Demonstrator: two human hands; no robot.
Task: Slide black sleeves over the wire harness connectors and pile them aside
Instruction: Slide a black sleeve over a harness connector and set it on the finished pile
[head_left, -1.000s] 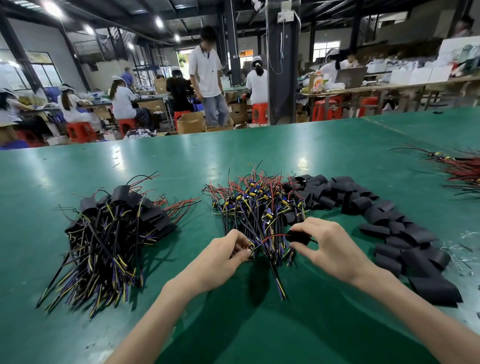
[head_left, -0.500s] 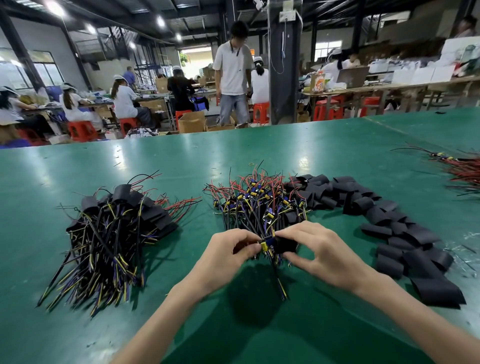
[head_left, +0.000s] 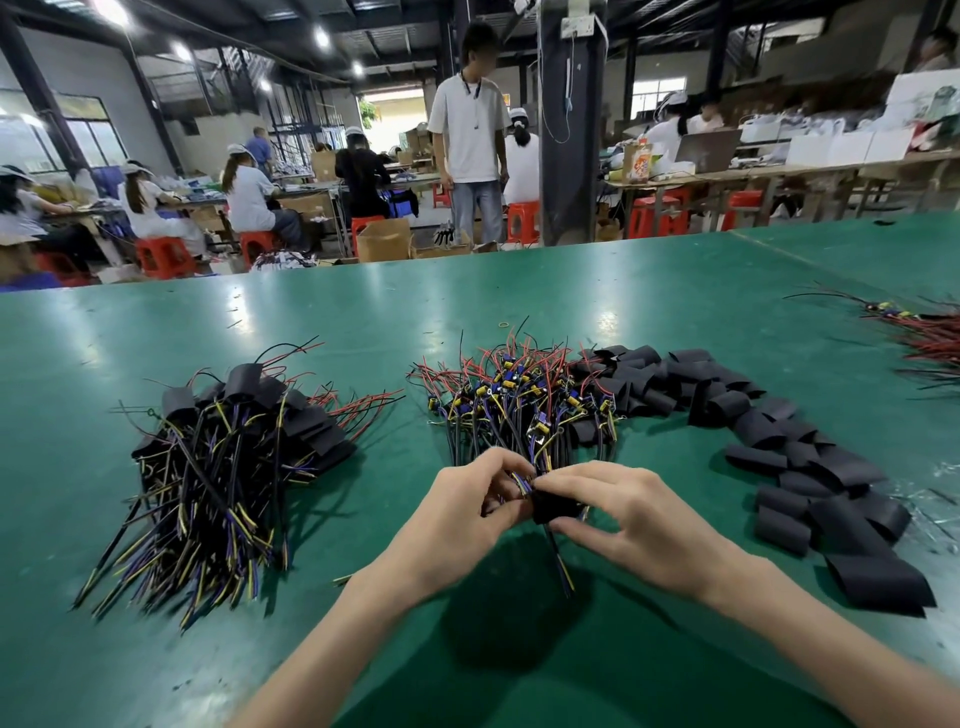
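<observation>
My right hand (head_left: 639, 519) pinches a black sleeve (head_left: 558, 506) between thumb and curled fingers. My left hand (head_left: 467, 514) pinches the harness (head_left: 561, 564) just left of it, the fingertips almost meeting. The sleeve lies immediately right of my left fingers. Its axis seems to run from far-left to near, with coloured wires showing at its far-left end and the tail trailing toward me over the green table (head_left: 519, 312). The right hand is nearer the sleeve, so I judge it does the sliding. Fingers and sleeve hide the connector, so I cannot tell how far it is in. The finished pile (head_left: 223, 457) lies left and the loose sleeves (head_left: 779, 441) right.
</observation>
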